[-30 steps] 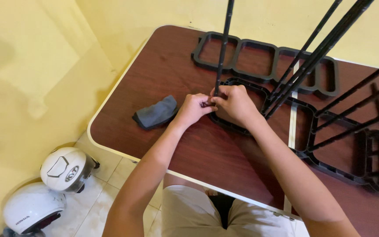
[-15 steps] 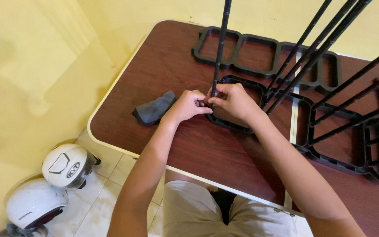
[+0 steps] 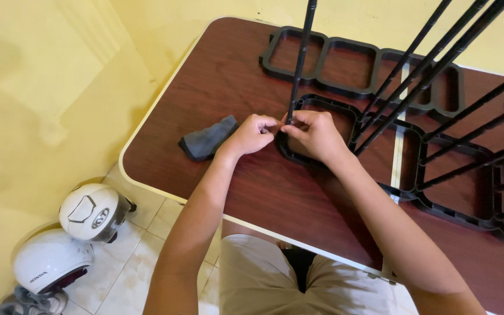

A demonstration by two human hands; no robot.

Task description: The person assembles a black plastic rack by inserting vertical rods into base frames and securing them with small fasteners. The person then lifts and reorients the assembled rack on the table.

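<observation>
Both hands meet at the foot of one upright black rod (image 3: pixel 300 61). The left hand (image 3: pixel 252 134) is curled, fingertips pinching at the rod's base; the right hand (image 3: pixel 316 135) pinches it from the other side, resting on the near black frame (image 3: pixel 415 186). A second frame (image 3: pixel 333 64) lies farther back. One grey cloth (image 3: pixel 208 139) sits just left. Two white helmets (image 3: pixel 91 211) sit on the floor.

Two helmets (image 3: pixel 91 213), two frames (image 3: pixel 357 64), one cloth (image 3: pixel 208 138)
</observation>
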